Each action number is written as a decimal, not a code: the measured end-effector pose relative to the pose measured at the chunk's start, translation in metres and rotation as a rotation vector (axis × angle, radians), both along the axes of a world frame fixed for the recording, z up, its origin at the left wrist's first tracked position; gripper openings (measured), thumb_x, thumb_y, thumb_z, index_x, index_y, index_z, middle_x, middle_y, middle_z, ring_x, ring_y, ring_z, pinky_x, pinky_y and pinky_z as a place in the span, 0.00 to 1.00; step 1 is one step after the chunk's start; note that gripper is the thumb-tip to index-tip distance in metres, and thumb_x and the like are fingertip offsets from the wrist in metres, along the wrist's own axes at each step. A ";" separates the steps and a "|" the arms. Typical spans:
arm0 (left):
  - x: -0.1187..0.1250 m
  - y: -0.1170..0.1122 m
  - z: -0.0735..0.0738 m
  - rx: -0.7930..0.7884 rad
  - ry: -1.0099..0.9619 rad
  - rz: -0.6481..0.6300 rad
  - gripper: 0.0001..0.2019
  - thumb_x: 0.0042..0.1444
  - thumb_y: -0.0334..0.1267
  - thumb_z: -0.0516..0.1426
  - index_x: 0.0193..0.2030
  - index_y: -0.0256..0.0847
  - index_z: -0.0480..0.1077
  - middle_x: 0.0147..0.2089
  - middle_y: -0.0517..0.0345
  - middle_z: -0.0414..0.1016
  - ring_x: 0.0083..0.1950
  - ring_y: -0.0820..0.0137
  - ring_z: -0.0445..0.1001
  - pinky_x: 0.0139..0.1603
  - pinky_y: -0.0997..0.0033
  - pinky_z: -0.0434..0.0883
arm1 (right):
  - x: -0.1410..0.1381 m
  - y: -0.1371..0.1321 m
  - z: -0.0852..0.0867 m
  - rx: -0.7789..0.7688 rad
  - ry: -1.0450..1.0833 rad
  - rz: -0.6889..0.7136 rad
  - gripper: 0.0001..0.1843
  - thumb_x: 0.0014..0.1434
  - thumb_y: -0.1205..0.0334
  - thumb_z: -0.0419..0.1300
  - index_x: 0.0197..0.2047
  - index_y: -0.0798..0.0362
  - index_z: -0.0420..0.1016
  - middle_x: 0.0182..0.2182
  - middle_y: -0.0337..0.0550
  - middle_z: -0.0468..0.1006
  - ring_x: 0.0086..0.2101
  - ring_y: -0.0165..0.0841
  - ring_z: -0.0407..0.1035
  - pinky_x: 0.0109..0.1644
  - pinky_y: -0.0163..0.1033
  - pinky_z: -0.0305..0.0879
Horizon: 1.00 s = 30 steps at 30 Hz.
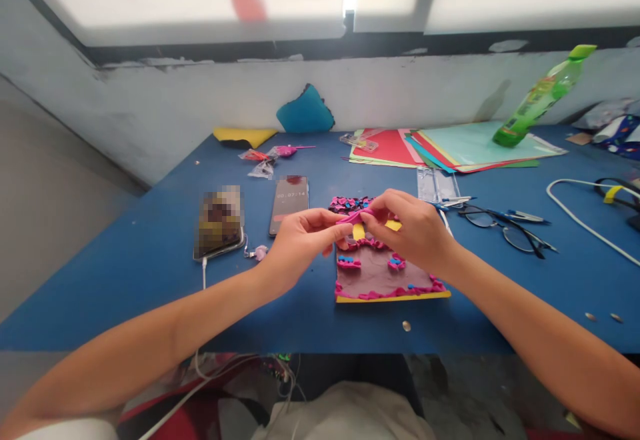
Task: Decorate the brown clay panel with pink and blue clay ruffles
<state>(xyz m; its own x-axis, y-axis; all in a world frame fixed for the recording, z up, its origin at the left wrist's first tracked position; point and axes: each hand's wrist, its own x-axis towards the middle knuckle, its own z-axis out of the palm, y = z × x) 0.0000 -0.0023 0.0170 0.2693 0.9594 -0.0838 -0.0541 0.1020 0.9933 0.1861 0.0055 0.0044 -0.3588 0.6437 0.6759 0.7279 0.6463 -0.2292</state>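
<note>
My left hand (pixel 300 240) and my right hand (pixel 413 227) meet above a clay picture (pixel 375 273) on a yellow board, lying on the blue table (pixel 150 273). Both hands pinch a thin pink strip of clay (pixel 353 217) between thumbs and fingertips, one at each end. The picture has a brown clay field edged with ruffled pink clay, with small pink and blue pieces on it. Its far end is partly hidden behind my fingers.
Two phones (pixel 289 203) (pixel 219 221) lie left of the picture, one on a white cable. Glasses (pixel 505 223) and a clear case (pixel 435 185) lie to the right. Coloured paper sheets (pixel 450 147), a green bottle (pixel 537 100), clay lumps (pixel 305 112) and a white cord (pixel 575 217) lie further back.
</note>
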 end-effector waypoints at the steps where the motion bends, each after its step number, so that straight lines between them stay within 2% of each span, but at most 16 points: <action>1: 0.000 0.000 -0.001 0.006 0.002 0.001 0.08 0.43 0.38 0.67 0.27 0.37 0.76 0.22 0.61 0.74 0.22 0.78 0.65 0.23 0.77 0.59 | 0.001 0.001 0.000 0.008 0.001 -0.017 0.10 0.61 0.61 0.55 0.27 0.52 0.66 0.23 0.38 0.72 0.23 0.26 0.64 0.28 0.32 0.59; 6: -0.002 0.001 -0.002 0.004 -0.013 -0.007 0.09 0.45 0.39 0.66 0.32 0.37 0.77 0.24 0.60 0.75 0.23 0.78 0.65 0.24 0.77 0.60 | 0.004 0.005 -0.001 0.015 0.023 -0.103 0.09 0.60 0.61 0.56 0.27 0.52 0.68 0.23 0.39 0.73 0.23 0.27 0.65 0.28 0.33 0.60; 13: -0.003 0.004 0.000 -0.054 -0.114 -0.014 0.11 0.45 0.36 0.64 0.36 0.35 0.77 0.25 0.56 0.76 0.24 0.76 0.67 0.26 0.76 0.62 | 0.012 0.017 -0.002 -0.002 0.059 -0.245 0.11 0.57 0.60 0.57 0.25 0.52 0.67 0.21 0.38 0.71 0.22 0.28 0.63 0.27 0.34 0.57; 19: -0.002 0.003 0.002 -0.065 -0.167 -0.019 0.10 0.47 0.35 0.63 0.36 0.34 0.78 0.28 0.55 0.76 0.29 0.74 0.70 0.26 0.77 0.63 | 0.015 0.020 0.003 -0.054 0.114 -0.334 0.12 0.57 0.59 0.58 0.24 0.52 0.66 0.21 0.39 0.72 0.22 0.29 0.63 0.27 0.35 0.56; 25: -0.002 0.004 -0.001 -0.034 -0.090 0.001 0.11 0.48 0.38 0.63 0.38 0.35 0.78 0.29 0.54 0.78 0.29 0.74 0.70 0.28 0.75 0.66 | 0.007 0.008 0.010 -0.139 0.227 -0.155 0.11 0.58 0.58 0.56 0.25 0.52 0.67 0.20 0.38 0.72 0.22 0.28 0.65 0.26 0.33 0.61; 30: -0.003 0.005 -0.004 0.041 -0.059 -0.005 0.12 0.48 0.37 0.63 0.40 0.36 0.78 0.31 0.54 0.79 0.32 0.71 0.72 0.31 0.72 0.68 | -0.004 -0.003 0.008 -0.277 0.291 0.078 0.08 0.59 0.58 0.56 0.38 0.54 0.69 0.31 0.42 0.76 0.27 0.27 0.70 0.27 0.31 0.66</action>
